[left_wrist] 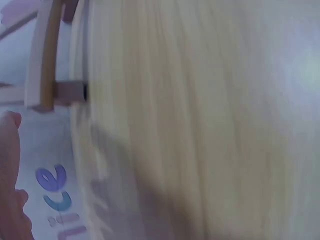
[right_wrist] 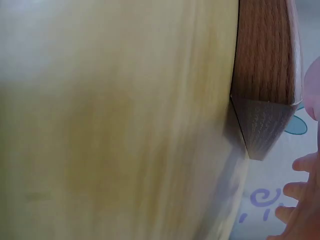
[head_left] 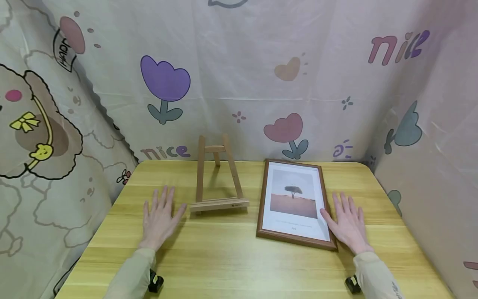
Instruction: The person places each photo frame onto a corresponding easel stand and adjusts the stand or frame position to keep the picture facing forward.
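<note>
A small wooden easel (head_left: 219, 204) stands left of centre on the table, its ledge facing me. To its right lies a brown-framed picture (head_left: 293, 224) of a lone tree, face up and slightly turned. My left hand (head_left: 158, 220) is spread with straight fingers left of the easel, holding nothing. My right hand (head_left: 347, 224) is spread the same way beside the frame's right edge; its thumb reaches over that edge, and I cannot tell whether it touches. In the left wrist view the easel's ledge (left_wrist: 42, 60) appears near the thumb. The right wrist view shows the frame's corner (right_wrist: 265, 65).
The wooden table (head_left: 220, 257) carries the easel and the frame. A printed curtain (head_left: 231, 83) with flowers and lettering hangs behind the table and along both sides. Black wrist devices (head_left: 155, 281) sit under both sleeves.
</note>
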{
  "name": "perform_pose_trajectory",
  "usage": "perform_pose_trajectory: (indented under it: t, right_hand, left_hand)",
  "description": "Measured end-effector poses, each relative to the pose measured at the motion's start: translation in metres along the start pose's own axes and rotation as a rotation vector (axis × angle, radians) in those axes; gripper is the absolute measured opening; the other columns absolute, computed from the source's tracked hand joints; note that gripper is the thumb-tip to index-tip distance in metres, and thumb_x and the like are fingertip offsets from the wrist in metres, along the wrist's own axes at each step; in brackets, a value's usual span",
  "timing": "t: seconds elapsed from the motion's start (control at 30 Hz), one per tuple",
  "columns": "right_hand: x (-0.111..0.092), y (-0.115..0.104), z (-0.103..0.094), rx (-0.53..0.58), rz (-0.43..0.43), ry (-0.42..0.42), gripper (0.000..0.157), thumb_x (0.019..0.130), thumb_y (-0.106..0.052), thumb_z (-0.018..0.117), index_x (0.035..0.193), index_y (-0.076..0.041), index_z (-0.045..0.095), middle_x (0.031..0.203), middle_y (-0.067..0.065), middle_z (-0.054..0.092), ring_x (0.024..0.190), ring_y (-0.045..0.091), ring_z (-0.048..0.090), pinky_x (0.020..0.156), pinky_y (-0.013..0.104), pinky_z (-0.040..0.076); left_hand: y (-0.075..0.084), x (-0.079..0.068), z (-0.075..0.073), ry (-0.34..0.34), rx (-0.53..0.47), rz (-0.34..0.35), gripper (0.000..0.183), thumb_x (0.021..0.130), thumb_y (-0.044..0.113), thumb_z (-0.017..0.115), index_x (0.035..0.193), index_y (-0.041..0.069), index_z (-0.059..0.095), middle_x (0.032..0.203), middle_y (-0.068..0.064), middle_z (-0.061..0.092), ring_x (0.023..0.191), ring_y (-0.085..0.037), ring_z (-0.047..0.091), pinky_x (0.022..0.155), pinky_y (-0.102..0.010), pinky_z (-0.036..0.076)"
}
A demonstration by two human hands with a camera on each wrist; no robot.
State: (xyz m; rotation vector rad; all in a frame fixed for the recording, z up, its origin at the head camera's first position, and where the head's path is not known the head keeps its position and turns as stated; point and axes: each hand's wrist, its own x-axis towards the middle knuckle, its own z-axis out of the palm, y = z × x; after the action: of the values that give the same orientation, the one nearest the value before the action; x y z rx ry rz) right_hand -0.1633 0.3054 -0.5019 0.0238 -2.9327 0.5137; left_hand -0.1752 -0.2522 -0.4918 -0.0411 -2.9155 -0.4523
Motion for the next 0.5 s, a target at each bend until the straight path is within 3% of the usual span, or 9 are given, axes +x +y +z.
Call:
perform_pose_trajectory:
  t: [0.27, 0.5]
  right_hand:
    - [-0.007, 0.002, -0.002, 0.008, -0.009, -0.055, 0.087, 0.101, -0.059, 0.045, 0.158, 0.003, 0.023, 0.16, 0.034, 0.023, 0.146, 0.056, 0.021, 0.114, 0.079, 0.011]
    - [-0.011, 0.005, -0.001, -0.006, -0.048, -0.091, 0.087, 0.1, -0.058, 0.048, 0.155, 0.006, 0.026, 0.158, 0.035, 0.027, 0.142, 0.056, 0.028, 0.112, 0.079, 0.016]
  left_hand:
    - [0.045, -0.005, -0.002, 0.018, 0.024, 0.088, 0.083, 0.101, 0.06, 0.042, 0.163, 0.016, 0.008, 0.172, -0.011, 0.003, 0.158, -0.04, 0.002, 0.126, -0.064, 0.0]
    - [0.098, -0.014, 0.012, 0.066, 0.074, 0.249, 0.083, 0.099, 0.061, 0.045, 0.162, 0.014, 0.019, 0.171, -0.008, 0.01, 0.158, -0.035, 0.013, 0.127, -0.06, 0.011]
